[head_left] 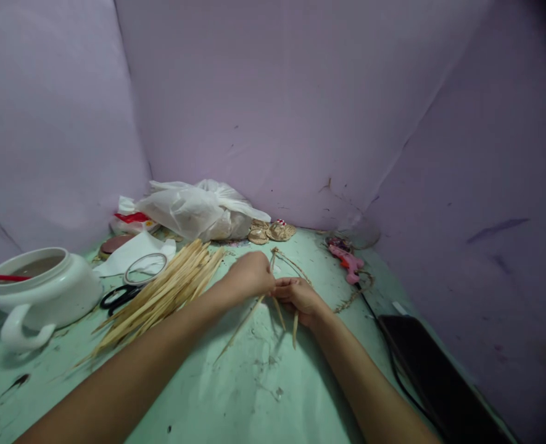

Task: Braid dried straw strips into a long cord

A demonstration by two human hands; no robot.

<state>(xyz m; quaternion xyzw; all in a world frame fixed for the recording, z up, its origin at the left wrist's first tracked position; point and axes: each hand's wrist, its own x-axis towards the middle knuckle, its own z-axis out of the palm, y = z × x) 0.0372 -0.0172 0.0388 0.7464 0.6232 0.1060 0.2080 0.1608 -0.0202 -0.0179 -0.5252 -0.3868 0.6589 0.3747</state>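
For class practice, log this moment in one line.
left hand: holding strands | right hand: holding strands | straw bundle: on table

Pale-yellow dried strips (173, 288) hide the blades of black-handled scissors (123, 296); the view's left edge crops a thin red stick (4, 277).

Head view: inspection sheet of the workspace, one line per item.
Surface: green table, dark marks and specks.
Job's things: pale strips at the hands; strip bundle on the left.
Clutter: white pot, black-handled scissors, plastic bag, pink gun-shaped tool, dark flat object.
Hands: right hand pinches strips in its fingers; left hand close by, grip partly hidden.
Cables: black cable from the pink tool.
Surroundings: purple walls, some marks.
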